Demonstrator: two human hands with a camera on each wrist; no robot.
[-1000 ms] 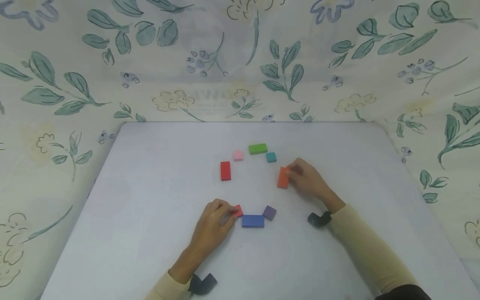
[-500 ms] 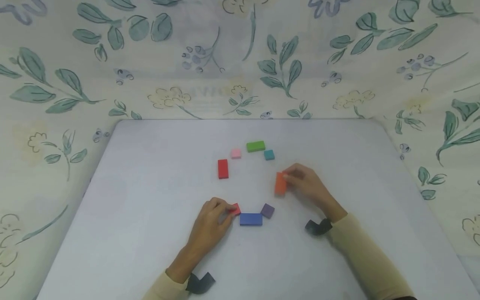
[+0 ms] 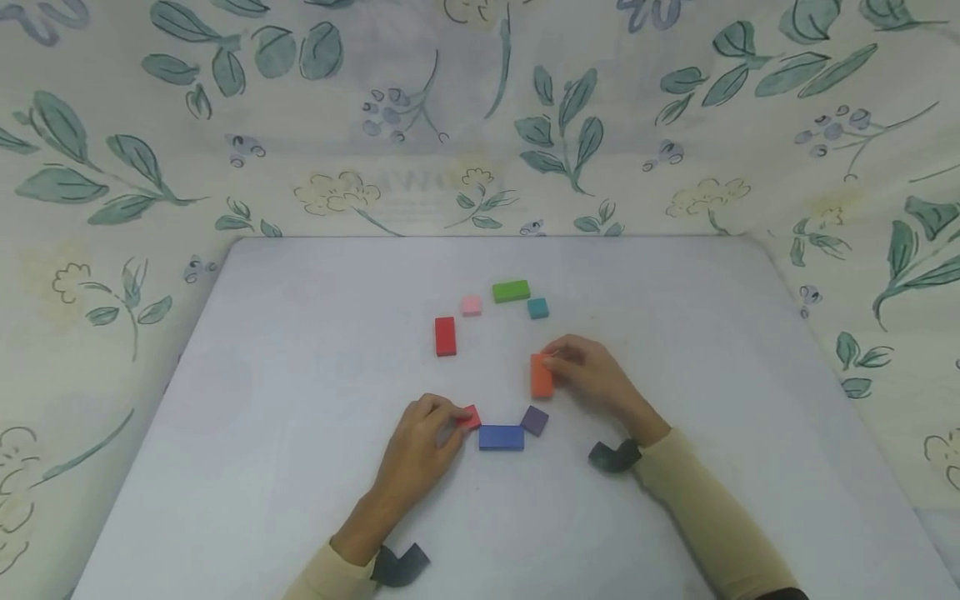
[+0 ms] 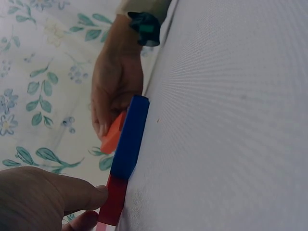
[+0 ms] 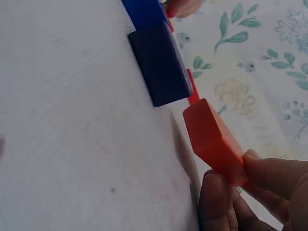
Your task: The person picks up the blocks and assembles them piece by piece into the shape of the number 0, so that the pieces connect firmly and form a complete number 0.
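Observation:
My left hand (image 3: 420, 446) pinches a small red block (image 3: 470, 417) at the left end of a flat blue block (image 3: 502, 438). A small purple block (image 3: 535, 421) sits at the blue block's right end, turned at an angle. Between thumb and fingers my right hand (image 3: 592, 375) pinches an orange rectangular block (image 3: 542, 376) behind the purple one. In the right wrist view the orange block (image 5: 214, 139) is tilted, with a shadow under it on the white surface. The left wrist view has the blue block (image 4: 131, 137) touching the red block (image 4: 113, 199).
Farther back on the white table (image 3: 300, 400) lie a red rectangular block (image 3: 446, 337), a pink cube (image 3: 471, 306), a green block (image 3: 512, 291) and a teal cube (image 3: 537, 308). A flower-patterned cloth (image 3: 337, 108) rises behind the table.
My right hand has carried the orange block leftward and nearer to me, toward the purple block. My left hand keeps its place on the small red block. The head view has shifted slightly.

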